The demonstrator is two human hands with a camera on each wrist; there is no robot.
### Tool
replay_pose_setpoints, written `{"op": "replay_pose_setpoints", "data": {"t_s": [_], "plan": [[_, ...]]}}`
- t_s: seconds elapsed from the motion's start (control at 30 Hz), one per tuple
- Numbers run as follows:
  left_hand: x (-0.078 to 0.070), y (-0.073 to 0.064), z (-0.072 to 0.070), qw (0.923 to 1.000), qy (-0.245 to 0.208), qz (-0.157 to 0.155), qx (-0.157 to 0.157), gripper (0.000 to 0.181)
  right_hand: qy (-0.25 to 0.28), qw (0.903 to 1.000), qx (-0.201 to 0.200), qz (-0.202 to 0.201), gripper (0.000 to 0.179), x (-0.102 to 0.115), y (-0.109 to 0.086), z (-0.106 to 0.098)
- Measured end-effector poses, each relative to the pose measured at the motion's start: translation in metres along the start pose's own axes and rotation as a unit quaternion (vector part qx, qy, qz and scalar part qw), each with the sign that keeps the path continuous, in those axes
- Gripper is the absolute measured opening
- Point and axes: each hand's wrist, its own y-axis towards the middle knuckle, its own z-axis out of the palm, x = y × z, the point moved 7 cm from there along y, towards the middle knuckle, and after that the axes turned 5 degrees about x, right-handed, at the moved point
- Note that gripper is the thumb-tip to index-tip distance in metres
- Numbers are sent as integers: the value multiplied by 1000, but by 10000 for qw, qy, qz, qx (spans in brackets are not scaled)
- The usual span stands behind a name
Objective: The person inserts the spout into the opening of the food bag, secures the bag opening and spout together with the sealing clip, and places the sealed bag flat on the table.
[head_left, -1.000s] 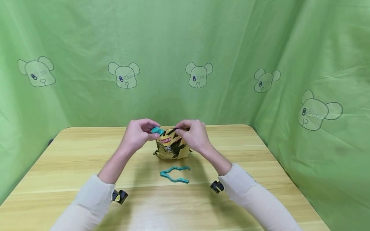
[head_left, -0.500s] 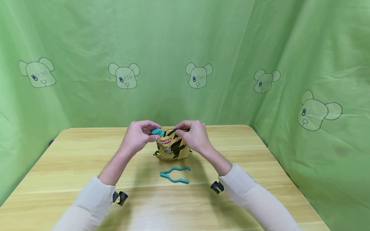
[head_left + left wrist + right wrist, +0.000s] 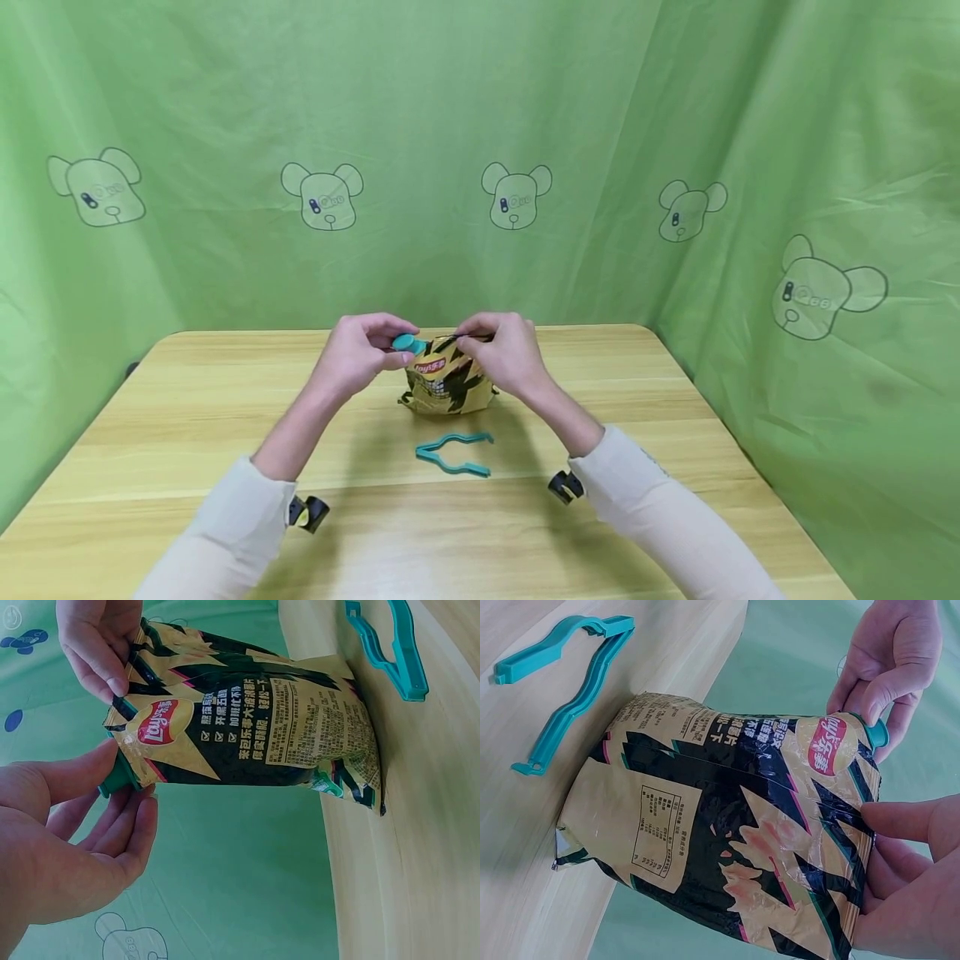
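A gold-and-black chip bag (image 3: 450,392) with a red logo stands upright on the table. At its top left corner sits a teal plastic spout (image 3: 406,342) with a round cap; my left hand (image 3: 356,358) pinches it between thumb and fingers. My right hand (image 3: 510,350) pinches the bag's top edge, thumb on the near face, as the right wrist view shows. In front of the bag a teal bag clip (image 3: 468,468) lies spread apart on the table, touched by neither hand. Fingers partly hide the spout in the left wrist view.
The light wooden table (image 3: 637,492) has rounded far corners. Green curtains (image 3: 480,100) printed with mouse-like heads hang behind it and along the sides. A black wrist device (image 3: 309,512) hangs under the left cuff, another (image 3: 564,487) under the right.
Both hands keep their hold at the bag's top. The left hand and the spout have shifted very slightly. The bag and the clip stay in place.
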Motion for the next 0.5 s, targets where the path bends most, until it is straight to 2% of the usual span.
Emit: {"op": "replay_pose_setpoints", "data": {"t_s": [0.5], "plan": [[3,-2,-4,9995,149,-219,199,43,15,10000,9,-27,10,-2,1,-1]]}}
